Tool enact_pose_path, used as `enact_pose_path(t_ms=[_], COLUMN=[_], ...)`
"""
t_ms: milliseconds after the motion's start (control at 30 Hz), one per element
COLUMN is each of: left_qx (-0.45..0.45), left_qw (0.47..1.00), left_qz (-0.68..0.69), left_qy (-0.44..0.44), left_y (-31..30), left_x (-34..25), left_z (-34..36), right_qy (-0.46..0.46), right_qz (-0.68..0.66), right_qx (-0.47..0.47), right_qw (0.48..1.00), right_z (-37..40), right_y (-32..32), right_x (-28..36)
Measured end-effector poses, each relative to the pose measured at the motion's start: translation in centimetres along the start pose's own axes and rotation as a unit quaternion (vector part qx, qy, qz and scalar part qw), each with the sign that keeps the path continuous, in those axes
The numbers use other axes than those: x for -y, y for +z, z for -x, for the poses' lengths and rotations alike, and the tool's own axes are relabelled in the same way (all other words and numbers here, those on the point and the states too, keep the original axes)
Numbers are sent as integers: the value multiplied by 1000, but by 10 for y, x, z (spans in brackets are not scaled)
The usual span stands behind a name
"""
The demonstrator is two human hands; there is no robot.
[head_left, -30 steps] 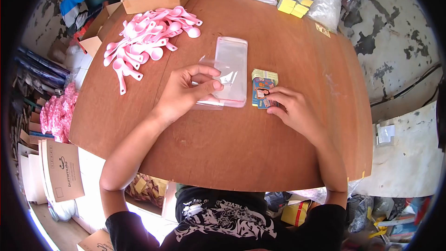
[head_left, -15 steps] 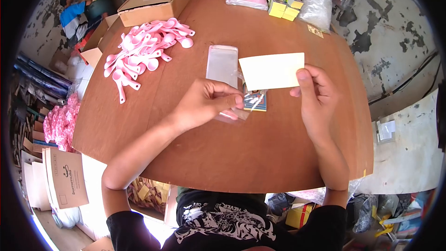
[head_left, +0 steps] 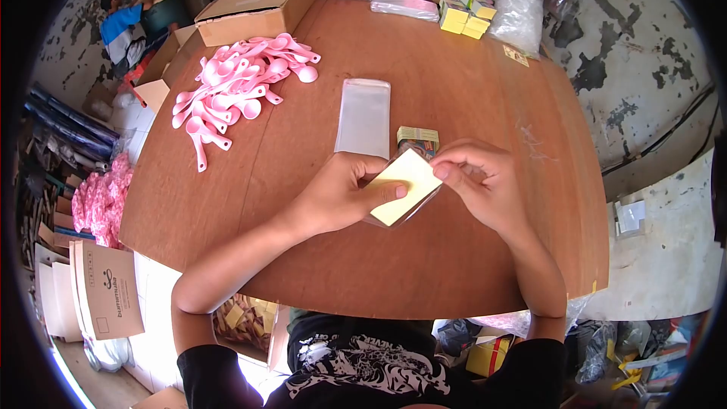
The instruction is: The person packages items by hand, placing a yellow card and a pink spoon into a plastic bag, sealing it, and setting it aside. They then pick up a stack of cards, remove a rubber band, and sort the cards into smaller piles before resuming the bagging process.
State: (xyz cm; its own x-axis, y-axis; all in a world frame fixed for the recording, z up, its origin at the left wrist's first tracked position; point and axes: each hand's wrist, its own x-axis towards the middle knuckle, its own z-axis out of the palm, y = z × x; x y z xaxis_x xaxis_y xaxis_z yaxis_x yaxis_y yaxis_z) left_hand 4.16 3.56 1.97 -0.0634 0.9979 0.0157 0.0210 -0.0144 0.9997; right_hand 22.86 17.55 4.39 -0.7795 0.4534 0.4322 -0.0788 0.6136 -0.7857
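A pale yellow card (head_left: 403,189) lies tilted over a clear plastic bag whose edge shows below it. My left hand (head_left: 356,191) is closed on the card, its thumb pressed on the face. At the card's upper right corner, my right hand (head_left: 477,176) has its fingertips pinched; whether they hold card or plastic is too small to tell. Just behind the hands is a small stack of cards (head_left: 418,136). To its left, a pile of clear plastic bags (head_left: 365,113) lies flat on the brown table (head_left: 303,144).
Pink spoons (head_left: 235,79) are heaped at the table's left, beside a cardboard box (head_left: 257,4). Small yellow boxes (head_left: 466,19) and a plastic roll (head_left: 519,0) stand at the back right. Thin white strips (head_left: 534,140) lie on the right. Another person (head_left: 125,26) sits at the far left.
The yellow card has moved down and left, from my right hand into my left hand's grip over the plastic. The white strips by my left hand now lie farther right.
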Motion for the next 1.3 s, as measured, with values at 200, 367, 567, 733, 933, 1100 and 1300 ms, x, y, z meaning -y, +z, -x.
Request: enact_pose_path(t_ms=[200, 367, 567, 733, 933, 1100, 1300], left_qx=[-43, -52, -142, -48, -18, -28, -44], left_qw=[990, 979, 938, 980, 984, 975, 988], left_qz=[-116, -145, -207, -190, -178, -208, -149], left_qy=[71, 136, 239, 18, -8, 69, 23], left_y=[1, 6, -1, -41, -47, -49, -50], left_x=[3, -6, -9, 20, 21, 30, 26], left_z=[2, 8, 32, 44, 41, 40, 43], right_qy=[79, 124, 96, 130, -87, -27, -102], right_qz=[-119, -46, -94, -70, 269, 362, 355], right_qx=[143, 237, 263, 240, 80, 67, 24], right_qw=[979, 962, 955, 959, 956, 929, 929], right_z=[6, 11, -11, -117, -241, -264, -222], right_y=[11, 16, 32, 30, 133, 171, 119], right_x=[14, 24, 17, -15, -118, -118, -104])
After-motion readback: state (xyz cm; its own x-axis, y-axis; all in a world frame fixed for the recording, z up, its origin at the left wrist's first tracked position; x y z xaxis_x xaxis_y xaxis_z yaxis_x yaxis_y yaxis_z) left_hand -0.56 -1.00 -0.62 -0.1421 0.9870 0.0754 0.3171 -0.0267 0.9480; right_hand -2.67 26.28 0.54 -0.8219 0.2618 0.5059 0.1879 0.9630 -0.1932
